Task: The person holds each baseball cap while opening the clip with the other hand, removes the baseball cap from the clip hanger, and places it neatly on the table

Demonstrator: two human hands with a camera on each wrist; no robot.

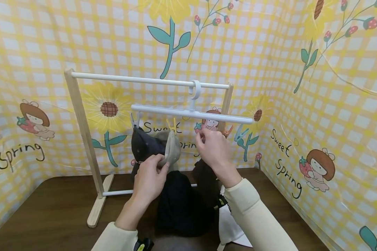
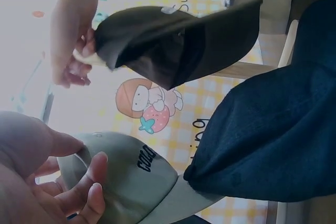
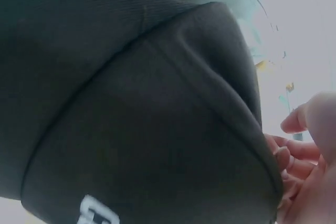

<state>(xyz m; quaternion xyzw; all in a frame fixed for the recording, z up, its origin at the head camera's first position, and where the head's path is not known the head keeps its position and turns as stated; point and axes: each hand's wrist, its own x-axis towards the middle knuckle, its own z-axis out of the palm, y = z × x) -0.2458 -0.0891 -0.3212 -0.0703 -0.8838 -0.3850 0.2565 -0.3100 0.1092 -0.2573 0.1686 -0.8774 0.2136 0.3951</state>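
A soft grey-beige cotton cap [image 1: 172, 148] with black lettering hangs from a yellow plastic clip [image 1: 171, 125] on the white plastic hanger bar [image 1: 191, 113], and the left hand [image 1: 149, 179] pinches its lower edge. The right hand [image 1: 214, 149] grips the edge of a black fabric cap [image 2: 178, 40] up by the bar. Both hang from a pale wooden rack [image 1: 81, 139] on the dark brown table [image 1: 50, 209]

We've got a white hanger [image 1: 191, 113] with yellow [image 1: 172, 126], orange [image 1: 227, 131] and teal [image 1: 241, 133] clips, a khaki cap [image 1: 172, 148], a dark navy cap [image 1: 144, 146], a black cap [image 1: 205, 181], cream sleeves [image 1: 254, 212], a dark brown table [image 1: 50, 209] and a yellow-and-white checked backdrop [image 1: 270, 52] with sunflowers.
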